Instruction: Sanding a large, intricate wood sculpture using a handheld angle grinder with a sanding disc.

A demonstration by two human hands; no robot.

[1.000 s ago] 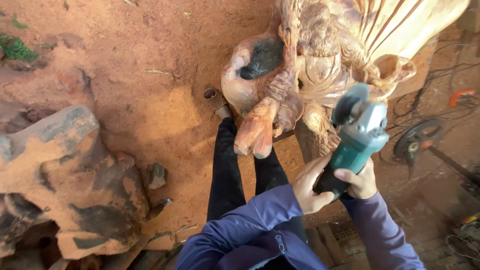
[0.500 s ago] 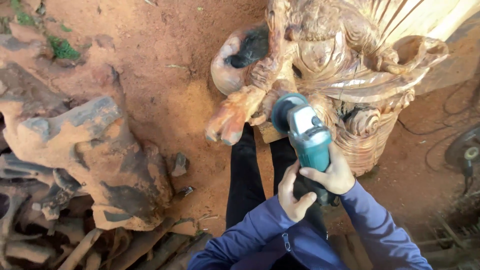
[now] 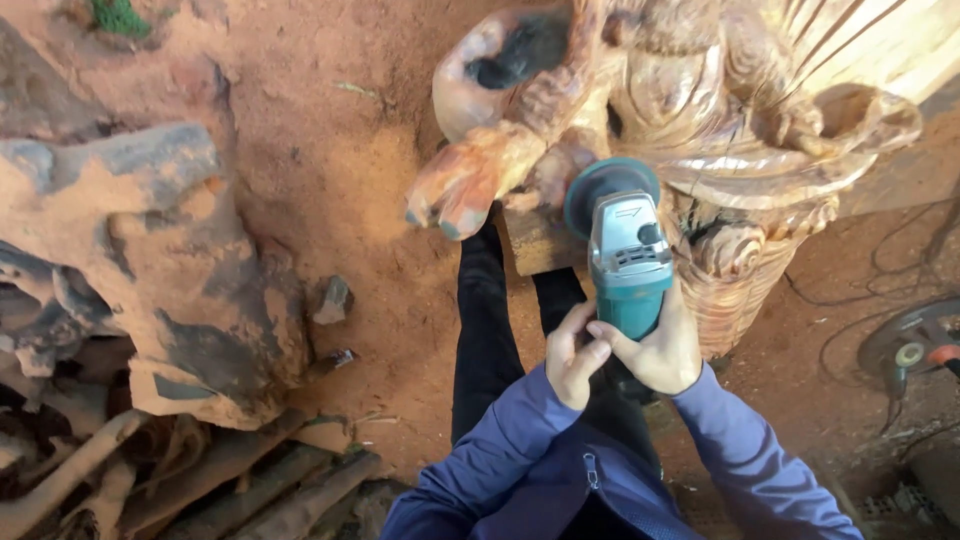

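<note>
Both hands grip the rear of a teal-and-grey angle grinder [image 3: 628, 262]: the right hand [image 3: 655, 345] has its fingers curled tight round the handle, and the left hand [image 3: 570, 358] closes on it from the other side, fingertips [image 3: 592, 352] touching the right hand's. Beyond the fingers, the grinder's disc [image 3: 604, 184] presses against the carved wooden sculpture [image 3: 700, 110], just beside its paw-like foot [image 3: 470, 180]. A weathered stump [image 3: 160, 270] lies well off to the left hand's side.
</note>
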